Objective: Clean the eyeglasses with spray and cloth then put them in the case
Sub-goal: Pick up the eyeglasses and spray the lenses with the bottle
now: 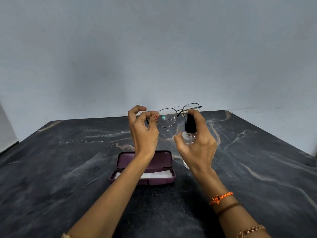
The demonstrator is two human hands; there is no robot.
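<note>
eyeglasses (178,114) held crosswise, lenses facing spray bottle (189,133) nozzle

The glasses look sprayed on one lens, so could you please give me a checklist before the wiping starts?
1. Glasses held firmly: ok, left hand pinches one end.
2. Lens beside that hand wet: ok, droplets visible.
3. Other lens wet: cannot tell, right hand hides part.
4. Right hand free: not ok, it grips the spray bottle.
5. Cloth reachable: ok, lying in the case.
6. Case open: ok.

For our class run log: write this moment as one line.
step: spraying | left hand: pinches eyeglasses | right hand: grips spray bottle | case: open, cloth inside
</note>
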